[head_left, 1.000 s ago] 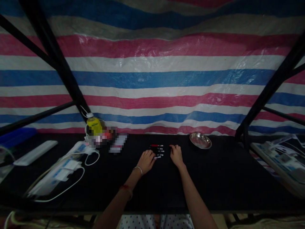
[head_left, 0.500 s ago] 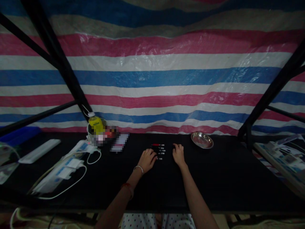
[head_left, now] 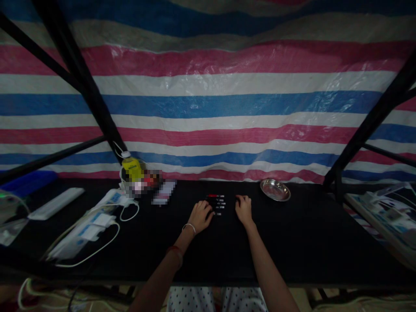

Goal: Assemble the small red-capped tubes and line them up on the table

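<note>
Several slim pens [head_left: 220,203] lie side by side in a short row on the black table, pointing left to right. The farthest pen [head_left: 213,196] is red; the others look black with silvery right ends. My left hand [head_left: 201,214] rests at the row's left side, fingers apart, its fingertips by the left ends of the nearer pens and partly hiding them. To the right of the row, a small gap away, my right hand [head_left: 243,209] lies on the table with its fingers loosely bent and parted. No held thing shows in either hand.
A shiny metal dish [head_left: 275,190] stands at the back right. On the left are a yellow bottle [head_left: 131,168], a blurred-out phone-like slab [head_left: 164,193], a power strip with white cables [head_left: 97,223] and a long white bar [head_left: 56,203]. Black frame posts [head_left: 349,145] flank the table.
</note>
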### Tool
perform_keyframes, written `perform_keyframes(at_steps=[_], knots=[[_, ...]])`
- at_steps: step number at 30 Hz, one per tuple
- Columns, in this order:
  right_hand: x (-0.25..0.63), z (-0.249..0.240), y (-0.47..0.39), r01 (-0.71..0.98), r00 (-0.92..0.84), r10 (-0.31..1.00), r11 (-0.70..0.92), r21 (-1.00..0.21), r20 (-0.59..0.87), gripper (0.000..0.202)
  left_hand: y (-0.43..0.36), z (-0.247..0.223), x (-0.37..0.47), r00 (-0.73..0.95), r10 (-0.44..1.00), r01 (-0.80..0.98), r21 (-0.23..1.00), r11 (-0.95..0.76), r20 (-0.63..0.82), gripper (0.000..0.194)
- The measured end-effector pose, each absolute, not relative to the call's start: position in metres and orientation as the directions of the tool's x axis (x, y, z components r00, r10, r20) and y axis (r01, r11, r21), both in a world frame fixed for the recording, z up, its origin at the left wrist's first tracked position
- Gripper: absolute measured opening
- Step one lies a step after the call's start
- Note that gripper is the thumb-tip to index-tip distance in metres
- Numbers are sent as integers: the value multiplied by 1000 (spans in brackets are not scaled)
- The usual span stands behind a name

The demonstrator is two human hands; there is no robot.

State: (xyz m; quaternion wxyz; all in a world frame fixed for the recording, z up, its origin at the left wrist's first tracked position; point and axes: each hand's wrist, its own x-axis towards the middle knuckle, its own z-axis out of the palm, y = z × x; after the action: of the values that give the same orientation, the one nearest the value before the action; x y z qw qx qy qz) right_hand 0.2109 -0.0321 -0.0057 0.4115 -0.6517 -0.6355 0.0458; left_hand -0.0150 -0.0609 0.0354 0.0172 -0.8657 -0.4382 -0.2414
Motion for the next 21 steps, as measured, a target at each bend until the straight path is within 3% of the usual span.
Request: perform_keyframes(at_steps=[5,10,21], knots=[[211,1,-38,783,208,817,192,-592,539,27,-60,34,-15,493,751,769,183,-613,440,18],[200,10,-47,751,110,795,326,-574,596,23,-58,32,-16,495,745,765,182,-618,447,19],[176,22,-55,719,-143,874,414,-558,464,18,-56,30,-17,484,748,766,192,-613,454,20]])
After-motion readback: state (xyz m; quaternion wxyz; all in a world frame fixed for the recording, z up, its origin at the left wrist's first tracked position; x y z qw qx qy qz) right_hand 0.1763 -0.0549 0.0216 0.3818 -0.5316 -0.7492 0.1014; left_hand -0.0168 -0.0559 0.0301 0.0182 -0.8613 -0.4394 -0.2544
